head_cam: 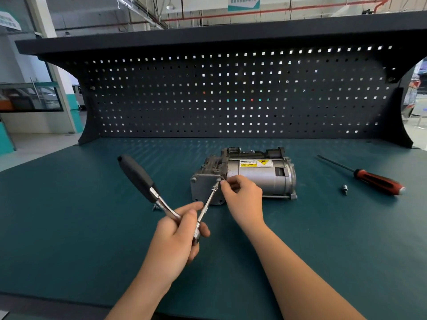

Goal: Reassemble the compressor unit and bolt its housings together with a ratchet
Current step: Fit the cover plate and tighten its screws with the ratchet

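Black matte rubber covers the handle of the ratchet [136, 175], which slants up and left over the teal bench mat [69, 227]; a small metal piece [155, 207], perhaps a spare fastener, lies just under its shank. The left hand [178, 236] is curled round the ratchet's chrome head and the foot of a thin steel extension bar [209, 199]. The bar's tip meets a bolt [218, 180] at the upper right corner of the flat grey end plate [203, 188], where the right hand [242, 195] pinches the tip to guide it. The compressor [261, 176] lies on its side mid-bench: rough cast housing, smooth brushed cylinder, yellow warning label. Seating the bit seems the step: keep the bar square, and swing only once it bites. Further right lie a small socket [344, 188] and a red-and-black screwdriver [374, 180].
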Action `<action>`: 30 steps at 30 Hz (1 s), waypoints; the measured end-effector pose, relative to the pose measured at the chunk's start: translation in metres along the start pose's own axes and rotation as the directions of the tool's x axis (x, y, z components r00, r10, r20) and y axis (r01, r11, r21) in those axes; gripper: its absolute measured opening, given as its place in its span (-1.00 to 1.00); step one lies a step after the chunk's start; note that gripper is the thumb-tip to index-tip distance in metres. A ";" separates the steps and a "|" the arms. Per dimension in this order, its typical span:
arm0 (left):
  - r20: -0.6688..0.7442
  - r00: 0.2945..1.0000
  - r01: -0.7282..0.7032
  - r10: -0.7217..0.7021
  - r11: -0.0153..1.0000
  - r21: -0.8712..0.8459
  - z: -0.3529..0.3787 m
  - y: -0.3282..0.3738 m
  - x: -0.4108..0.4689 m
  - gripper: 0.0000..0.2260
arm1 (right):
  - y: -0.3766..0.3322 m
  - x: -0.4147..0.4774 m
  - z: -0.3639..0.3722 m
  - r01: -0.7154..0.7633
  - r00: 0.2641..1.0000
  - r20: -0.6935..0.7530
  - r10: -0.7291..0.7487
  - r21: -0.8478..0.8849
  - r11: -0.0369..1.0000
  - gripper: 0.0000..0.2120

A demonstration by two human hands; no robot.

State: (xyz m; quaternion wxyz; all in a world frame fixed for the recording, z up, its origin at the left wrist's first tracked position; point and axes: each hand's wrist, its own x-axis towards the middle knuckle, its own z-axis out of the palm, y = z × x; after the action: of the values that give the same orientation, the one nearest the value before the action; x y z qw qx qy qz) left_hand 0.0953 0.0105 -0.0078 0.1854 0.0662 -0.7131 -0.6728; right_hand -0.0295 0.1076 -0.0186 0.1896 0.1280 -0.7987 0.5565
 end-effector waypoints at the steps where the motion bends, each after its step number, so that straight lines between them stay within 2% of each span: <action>1: 0.005 1.000 -0.009 0.009 1.000 0.029 -0.001 0.002 0.001 -0.77 | -0.002 -0.001 0.002 -0.056 0.998 0.026 0.056 0.028 0.998 -0.72; 3: 0.030 0.999 -0.043 0.040 0.990 0.132 -0.003 0.004 0.001 -0.80 | -0.009 -0.006 0.005 -0.197 0.975 0.139 0.172 0.188 0.962 -0.54; 5: 0.067 0.990 -0.139 0.123 0.936 0.324 -0.007 0.006 0.001 -0.83 | -0.014 -0.011 0.007 -0.294 0.947 0.220 0.236 0.287 0.912 -0.55; 6: 0.105 0.981 -0.196 0.165 0.867 0.458 -0.008 0.007 0.000 -0.83 | -0.015 -0.012 0.007 -0.327 0.937 0.230 0.264 0.307 0.894 -0.58; 8: 0.238 0.951 -0.310 0.200 0.604 0.734 -0.007 0.010 -0.002 -0.84 | -0.015 -0.011 0.008 -0.385 0.917 0.248 0.313 0.334 0.860 -0.58; 9: 0.297 0.936 -0.352 0.190 0.475 0.807 -0.005 0.013 -0.003 -0.90 | -0.015 -0.010 0.009 -0.397 0.911 0.254 0.325 0.322 0.860 -0.55; 10: 0.331 0.924 -0.381 0.192 0.375 0.845 -0.003 0.013 -0.003 -0.89 | -0.016 -0.009 0.009 -0.398 0.907 0.258 0.332 0.272 0.876 -0.53; 12: 0.360 0.912 -0.398 0.195 0.223 0.890 -0.001 0.006 0.001 -0.69 | -0.017 -0.010 0.011 -0.389 0.900 0.275 0.337 0.159 0.908 -0.55; 13: 0.358 0.913 -0.398 0.196 0.232 0.888 -0.001 0.006 0.002 -0.69 | -0.018 -0.011 0.012 -0.393 0.897 0.283 0.338 0.166 0.904 -0.59; 14: 0.347 0.914 -0.398 0.209 0.302 0.866 -0.001 0.007 0.003 -0.77 | -0.018 -0.012 0.013 -0.410 0.894 0.291 0.342 0.217 0.886 -0.64; 15: 0.335 0.917 -0.397 0.217 0.410 0.821 -0.002 0.008 0.002 -0.90 | -0.018 -0.012 0.013 -0.431 0.888 0.297 0.350 0.279 0.858 -0.68; 17: 0.288 0.937 -0.346 0.198 0.642 0.684 -0.004 0.004 0.000 -0.81 | -0.018 -0.013 0.010 -0.473 0.871 0.316 0.377 0.329 0.817 -0.66; 18: 0.248 0.956 -0.277 0.157 0.760 0.588 -0.005 0.002 -0.001 -0.81 | -0.018 -0.013 0.009 -0.499 0.856 0.339 0.392 0.338 0.798 -0.64; 19: 0.179 0.979 -0.164 0.096 0.892 0.422 -0.005 0.000 -0.002 -0.81 | -0.019 -0.014 0.008 -0.529 0.837 0.370 0.404 0.353 0.772 -0.63; 20: 0.126 0.992 -0.028 0.004 0.981 0.192 -0.005 0.000 -0.003 -0.79 | -0.021 -0.014 0.007 -0.564 0.813 0.408 0.415 0.377 0.735 -0.64; 21: 0.110 0.985 0.142 -0.132 0.986 -0.085 -0.004 0.000 -0.004 -0.77 | -0.022 -0.015 0.006 -0.597 0.790 0.448 0.419 0.407 0.691 -0.65; 22: 0.150 0.955 0.292 -0.254 0.888 -0.356 -0.002 0.002 -0.004 -0.75 | -0.023 -0.015 0.006 -0.628 0.768 0.485 0.419 0.439 0.642 -0.65; 23: 0.198 0.924 0.382 -0.328 0.745 -0.547 -0.001 0.006 -0.005 -0.73 | -0.024 -0.015 0.007 -0.652 0.750 0.513 0.417 0.470 0.595 -0.65; 24: 0.220 0.909 0.409 -0.355 0.648 -0.643 0.000 0.008 -0.004 -0.72 | -0.024 -0.015 0.008 -0.665 0.741 0.527 0.417 0.488 0.565 -0.64; 25: 0.214 0.911 0.402 -0.352 0.642 -0.653 0.000 0.009 -0.004 -0.72 | -0.025 -0.016 0.009 -0.666 0.740 0.525 0.421 0.485 0.566 -0.63; 26: 0.189 0.924 0.378 -0.333 0.712 -0.592 0.000 0.011 -0.003 -0.73 | -0.025 -0.016 0.010 -0.651 0.752 0.503 0.427 0.460 0.604 -0.62; 27: 0.154 0.943 0.331 -0.294 0.826 -0.456 -0.001 0.012 -0.002 -0.74 | -0.024 -0.016 0.011 -0.614 0.779 0.458 0.429 0.420 0.668 -0.59; 28: 0.124 0.966 0.251 -0.227 0.938 -0.239 -0.002 0.013 -0.002 -0.74 | -0.024 -0.017 0.012 -0.560 0.817 0.394 0.421 0.373 0.740 -0.57; 29: 0.117 0.984 0.130 -0.135 0.991 0.043 -0.004 0.013 -0.002 -0.74 | -0.023 -0.017 0.012 -0.493 0.860 0.323 0.396 0.321 0.809 -0.55; 30: 0.150 0.988 -0.018 -0.036 0.940 0.340 -0.004 0.012 -0.002 -0.76 | -0.022 -0.017 0.012 -0.419 0.898 0.258 0.356 0.256 0.871 -0.51</action>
State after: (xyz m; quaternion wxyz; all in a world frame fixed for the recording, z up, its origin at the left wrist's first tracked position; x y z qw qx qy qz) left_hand 0.1002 0.0080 0.0037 0.1124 0.0484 -0.8304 -0.5436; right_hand -0.0075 0.0884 -0.0118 -0.0308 0.0481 -0.7275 0.6837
